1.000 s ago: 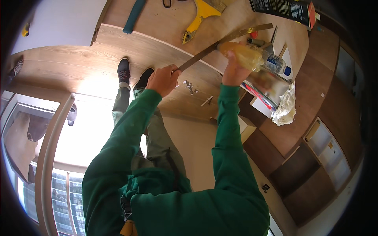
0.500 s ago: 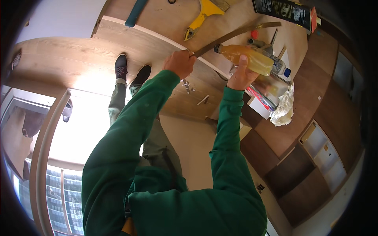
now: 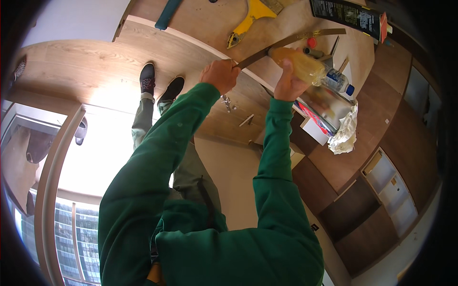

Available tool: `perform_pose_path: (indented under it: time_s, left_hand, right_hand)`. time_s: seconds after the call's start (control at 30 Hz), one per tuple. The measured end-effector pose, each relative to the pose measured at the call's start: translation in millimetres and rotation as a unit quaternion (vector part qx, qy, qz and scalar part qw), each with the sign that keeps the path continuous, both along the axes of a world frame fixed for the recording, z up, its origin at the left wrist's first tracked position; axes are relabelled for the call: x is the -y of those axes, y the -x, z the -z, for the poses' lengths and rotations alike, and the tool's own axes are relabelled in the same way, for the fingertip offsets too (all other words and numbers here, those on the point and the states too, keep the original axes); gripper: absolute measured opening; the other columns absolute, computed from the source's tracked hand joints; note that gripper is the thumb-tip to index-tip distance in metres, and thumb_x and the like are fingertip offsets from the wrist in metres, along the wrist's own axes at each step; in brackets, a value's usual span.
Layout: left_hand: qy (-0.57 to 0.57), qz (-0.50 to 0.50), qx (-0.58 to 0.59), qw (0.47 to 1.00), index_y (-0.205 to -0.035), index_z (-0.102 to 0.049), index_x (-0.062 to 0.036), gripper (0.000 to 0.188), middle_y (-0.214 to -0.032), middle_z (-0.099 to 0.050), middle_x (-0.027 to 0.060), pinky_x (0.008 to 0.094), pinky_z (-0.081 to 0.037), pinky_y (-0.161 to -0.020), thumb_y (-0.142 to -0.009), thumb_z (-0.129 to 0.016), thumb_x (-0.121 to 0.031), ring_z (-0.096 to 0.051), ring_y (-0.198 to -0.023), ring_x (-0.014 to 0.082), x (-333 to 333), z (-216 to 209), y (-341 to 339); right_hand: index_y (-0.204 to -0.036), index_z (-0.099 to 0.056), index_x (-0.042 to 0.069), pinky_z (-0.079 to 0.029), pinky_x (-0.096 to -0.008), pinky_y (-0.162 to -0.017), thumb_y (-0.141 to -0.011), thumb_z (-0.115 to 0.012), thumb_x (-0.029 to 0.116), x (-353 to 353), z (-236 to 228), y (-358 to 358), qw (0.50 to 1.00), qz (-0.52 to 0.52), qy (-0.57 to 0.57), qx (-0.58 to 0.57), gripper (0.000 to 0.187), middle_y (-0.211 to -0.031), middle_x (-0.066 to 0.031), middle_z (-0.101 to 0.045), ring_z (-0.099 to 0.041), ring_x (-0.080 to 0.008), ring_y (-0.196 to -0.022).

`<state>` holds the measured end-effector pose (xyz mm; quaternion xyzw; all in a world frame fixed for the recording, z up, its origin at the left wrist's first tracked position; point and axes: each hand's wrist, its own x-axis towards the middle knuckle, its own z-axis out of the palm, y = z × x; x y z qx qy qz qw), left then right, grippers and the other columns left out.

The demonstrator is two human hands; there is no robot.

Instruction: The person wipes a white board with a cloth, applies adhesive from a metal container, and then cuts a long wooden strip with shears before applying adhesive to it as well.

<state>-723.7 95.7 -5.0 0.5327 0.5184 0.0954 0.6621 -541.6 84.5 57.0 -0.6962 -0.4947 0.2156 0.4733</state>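
My left hand is closed on the near end of a long, thin brown strip. The strip bends away to the right over the wooden board. In my right hand is a clear plastic bottle of yellowish liquid, held on its side with the neck end pointing left. That end overlaps the strip in view; whether they touch, I cannot tell. Right behind the bottle's base lies a clear water bottle with a blue cap. A small red cap is on the board past the strip.
A yellow-handled scraper and a teal-handled tool lie on the board. At the far right is a black container. Crumpled white paper sits by the board's right side. A person's shoes stand on the floor, left.
My right hand has shifted slightly left and up, bringing the bottle's neck end over the strip. My left hand keeps its grip on the strip. The whole view has shifted slightly.
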Motion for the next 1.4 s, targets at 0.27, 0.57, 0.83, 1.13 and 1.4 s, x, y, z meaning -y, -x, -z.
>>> perform_pose_path:
  time_s: [0.27,0.57,0.83,1.13,1.4]
  left_hand:
    - [0.003,0.006,0.0,1.0,-0.095,-0.068,-0.0051,0.027,-0.066,-0.068,0.0044,0.0324,-0.054,-0.065,-0.095,-0.054,-0.029,-0.068,-0.057,0.016,-0.8,-0.8,2.7]
    - [0.026,0.012,-0.003,1.0,-0.098,-0.069,-0.0066,0.028,-0.067,-0.069,0.0036,0.0325,-0.054,-0.065,-0.096,-0.054,-0.03,-0.068,-0.058,0.0153,-3.3,-0.1,4.9]
    - [-0.012,0.018,-0.012,1.0,-0.095,-0.068,-0.0067,0.028,-0.066,-0.068,0.0033,0.0334,-0.054,-0.066,-0.096,-0.054,-0.03,-0.068,-0.057,0.0159,-1.1,2.8,0.5]
    - [0.001,0.016,-0.006,1.0,-0.094,-0.067,-0.0052,0.028,-0.066,-0.068,0.0038,0.0329,-0.054,-0.066,-0.096,-0.054,-0.029,-0.068,-0.057,0.016,-3.4,0.0,1.7]
    - [0.022,0.009,-0.004,1.0,-0.094,-0.068,-0.0049,0.028,-0.067,-0.068,0.004,0.0325,-0.054,-0.065,-0.096,-0.054,-0.029,-0.067,-0.056,0.0155,-4.7,-0.5,3.8]
  right_hand:
    - [-0.128,-0.049,-0.007,-0.054,-0.0339,-0.093,-0.086,-0.067,-0.002,16.3,2.5,14.7,0.99,-0.074,-0.013,0.123,0.046,-0.131,-0.0213,-0.059,-0.063,-0.0247,-0.111]
    - [-0.129,-0.048,-0.006,-0.055,-0.0336,-0.091,-0.087,-0.068,-0.001,14.1,4.7,14.6,0.993,-0.088,-0.006,0.077,0.046,-0.13,-0.0198,-0.06,-0.063,-0.0243,-0.11]
    - [-0.127,-0.049,-0.005,-0.052,-0.0354,-0.097,-0.088,-0.067,-0.002,-18.8,-3.3,-0.2,0.999,0.027,-0.011,-0.029,0.043,-0.132,-0.0203,-0.058,-0.06,-0.0259,-0.117]
    - [-0.13,-0.047,-0.005,-0.053,-0.0348,-0.096,-0.087,-0.066,-0.003,-8.8,1.9,8.6,0.999,0.031,-0.023,-0.004,0.047,-0.131,-0.0203,-0.059,-0.062,-0.0251,-0.112]
    - [-0.131,-0.045,-0.007,-0.054,-0.0357,-0.095,-0.088,-0.065,-0.003,20.8,9.2,15.5,0.998,-0.049,-0.013,0.043,0.048,-0.132,-0.0213,-0.059,-0.062,-0.0259,-0.114]
